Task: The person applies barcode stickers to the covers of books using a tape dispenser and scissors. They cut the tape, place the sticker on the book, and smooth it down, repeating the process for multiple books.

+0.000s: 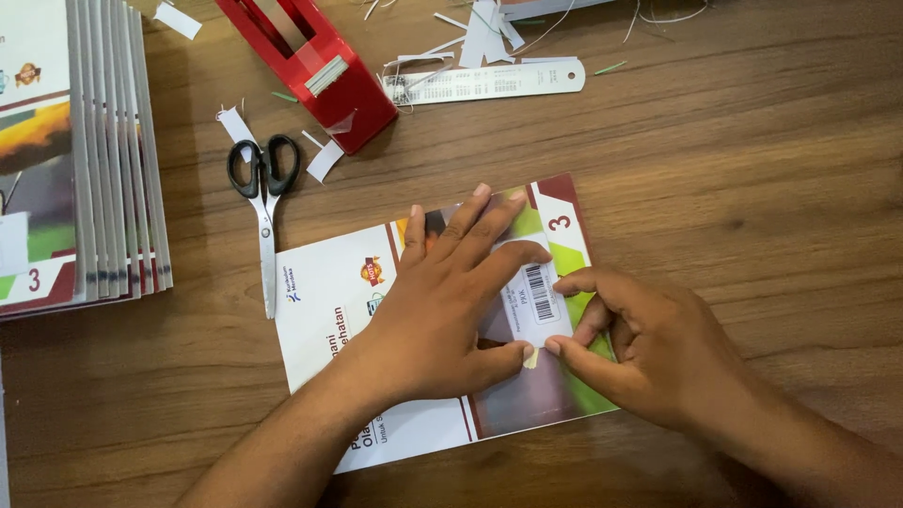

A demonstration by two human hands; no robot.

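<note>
The white rectangular barcode label (534, 303) lies on the cover of a thin glossy booklet with a white, maroon and green cover (331, 320), which rests flat on the brown wooden table (752, 169) near the bottom centre of the view.

Going left to right, we note a fanned stack of matching booklets (85, 169) at the left edge. Beside it lie black-handled steel scissors (264, 212), blades pointing toward us. Above them stands a red plastic tape dispenser (320, 71), with a flat metal ruler (489, 83) just to its right among white paper scraps (484, 33).

Our left hand (442, 310) lies flat on the booklet, fingers extended and spread, pressing the cover; its thumb touches the label's lower left edge. Our right hand (649, 343) meets the label from the right: index finger and thumb tips press on its right edge and lower corner, the remaining fingers curled loosely. Neither hand grips anything.
</note>
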